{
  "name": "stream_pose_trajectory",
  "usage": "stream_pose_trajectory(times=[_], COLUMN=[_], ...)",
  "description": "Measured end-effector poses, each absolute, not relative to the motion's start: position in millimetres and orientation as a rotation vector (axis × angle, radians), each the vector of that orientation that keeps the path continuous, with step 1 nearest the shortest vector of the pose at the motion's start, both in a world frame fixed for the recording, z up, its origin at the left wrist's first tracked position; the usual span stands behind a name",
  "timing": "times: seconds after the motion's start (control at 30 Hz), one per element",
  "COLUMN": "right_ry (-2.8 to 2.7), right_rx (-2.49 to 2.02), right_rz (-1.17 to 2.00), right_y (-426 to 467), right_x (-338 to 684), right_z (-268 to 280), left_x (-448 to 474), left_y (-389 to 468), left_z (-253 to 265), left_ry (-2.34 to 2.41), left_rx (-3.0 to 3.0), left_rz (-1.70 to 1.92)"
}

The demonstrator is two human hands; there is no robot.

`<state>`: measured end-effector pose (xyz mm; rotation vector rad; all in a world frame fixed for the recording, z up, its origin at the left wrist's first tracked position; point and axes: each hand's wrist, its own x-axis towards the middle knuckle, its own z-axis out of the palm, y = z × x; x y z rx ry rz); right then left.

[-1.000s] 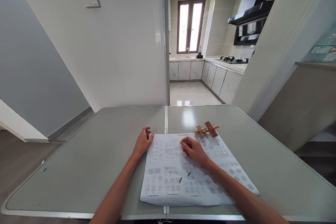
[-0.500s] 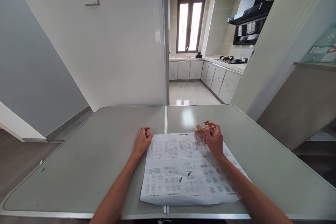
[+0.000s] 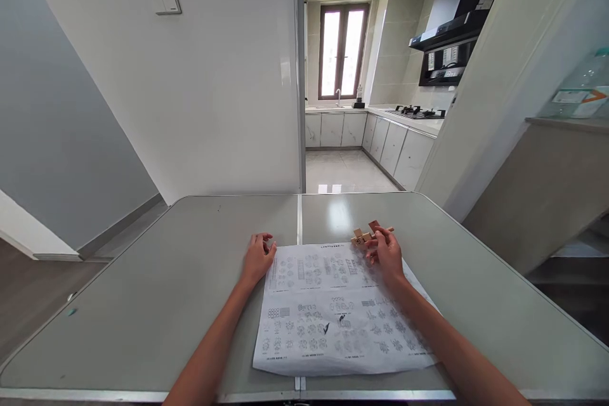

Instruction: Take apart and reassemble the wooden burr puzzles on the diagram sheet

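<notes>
My left hand (image 3: pixel 259 256) rests on the table beside the upper left corner of a printed paper sheet (image 3: pixel 309 298). Its fingers are loosely bent and apart, with nothing in them. Over the sheet's upper right part is my right hand (image 3: pixel 387 256), fingers apart and reaching to a small group of wooden puzzle pieces (image 3: pixel 360 238). A darker wooden piece (image 3: pixel 373 226) stands at the back of the group, close to my index finger. Whether my fingertips touch the wood I cannot tell; the hand hides part of the group.
The grey folding table (image 3: pixel 166 292) has a metal seam down its middle and a metal rim. A small green bit (image 3: pixel 72 311) lies near its left edge. Behind it are a white wall (image 3: pixel 228 89) and a kitchen doorway. A large plastic bottle (image 3: pixel 578 92) stands on a ledge at right.
My right hand has drawn back slightly from the wooden pieces, and more of the darker piece shows. The left hand has stayed in place. The view has tilted a little.
</notes>
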<state>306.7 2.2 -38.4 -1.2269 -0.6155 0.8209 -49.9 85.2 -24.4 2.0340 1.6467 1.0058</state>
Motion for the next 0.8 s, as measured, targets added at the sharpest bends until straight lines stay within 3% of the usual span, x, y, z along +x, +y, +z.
stream_pose_trajectory(times=[0.27, 0.5, 0.63, 0.8], right_ry=[-0.584, -0.827, -1.093, -1.29], right_rx=[-1.179, -1.118, -1.115, -1.014], right_rz=[0.703, 0.579, 0.751, 1.04], right_y=[8.9, -15.5, -41.1, -69.2], right_x=[309.2, 291.0, 260.4, 224.4], right_z=[-41.3, -4.2, 15.6, 15.6], left_x=[-50.9, -39.6, -16.6, 7.0], left_y=[85.6, 67.1, 34.0, -5.1], left_z=[-25.3, -5.5, 23.8, 44.1], left_ry=[1.628, 1.554, 1.147, 0.764], left_rx=[2.057, 2.149, 2.269, 2.212], left_rz=[0.996, 1.088, 1.082, 0.764])
